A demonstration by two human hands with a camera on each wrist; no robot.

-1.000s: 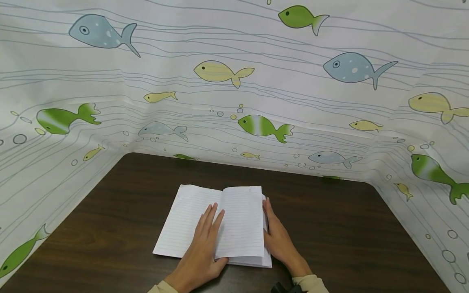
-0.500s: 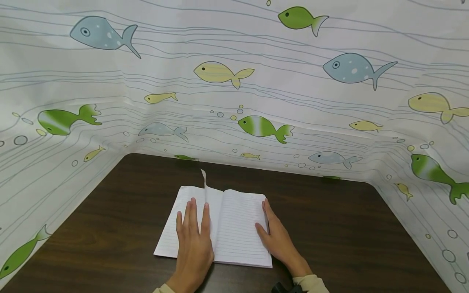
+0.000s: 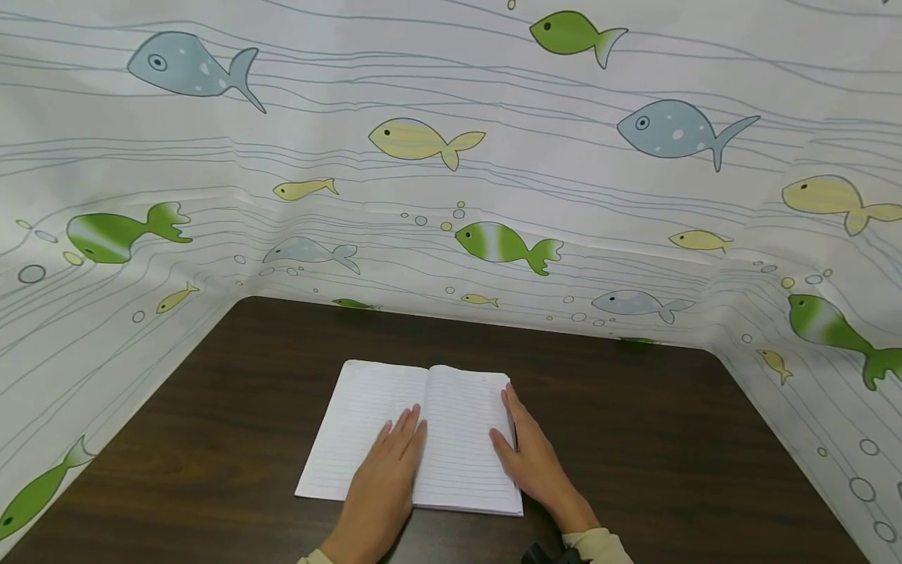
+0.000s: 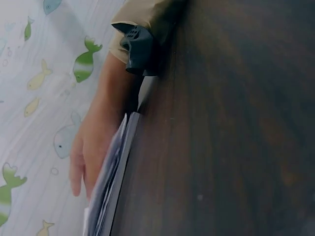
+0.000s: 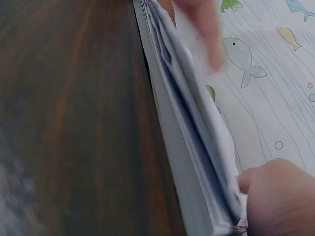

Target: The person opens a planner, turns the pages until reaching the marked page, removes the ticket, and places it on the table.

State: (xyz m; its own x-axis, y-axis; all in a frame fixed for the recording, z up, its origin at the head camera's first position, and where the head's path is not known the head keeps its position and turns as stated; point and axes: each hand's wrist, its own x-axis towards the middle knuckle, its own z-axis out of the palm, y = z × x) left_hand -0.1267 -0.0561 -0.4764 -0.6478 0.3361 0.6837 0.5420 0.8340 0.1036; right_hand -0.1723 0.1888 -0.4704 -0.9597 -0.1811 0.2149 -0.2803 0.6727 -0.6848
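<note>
An open lined notebook [image 3: 465, 446] lies on the dark wooden table, with bare ruled paper on both pages. My left hand [image 3: 380, 486] rests on the left page beside the centre fold, its fingers straight and close together. At the right edge, my right hand [image 3: 541, 466] holds the notebook, the thumb over the page and the other fingers along the side. Layered page edges of the notebook [image 5: 192, 132] show in the right wrist view, slightly fanned apart. The left wrist view catches the notebook [image 4: 115, 172] edge-on as well.
Brown tabletop [image 3: 669, 439] surrounds the notebook. White sheeting [image 3: 437, 78] printed with fish and wavy lines stands along the table's back and both sides. A small black device [image 3: 553, 554] sits at the right wrist by the sleeve.
A page that lay over the right side has been turned left and now lies flat. My left hand swept left with it, then came back toward the fold; the right hand stayed at the edge.
</note>
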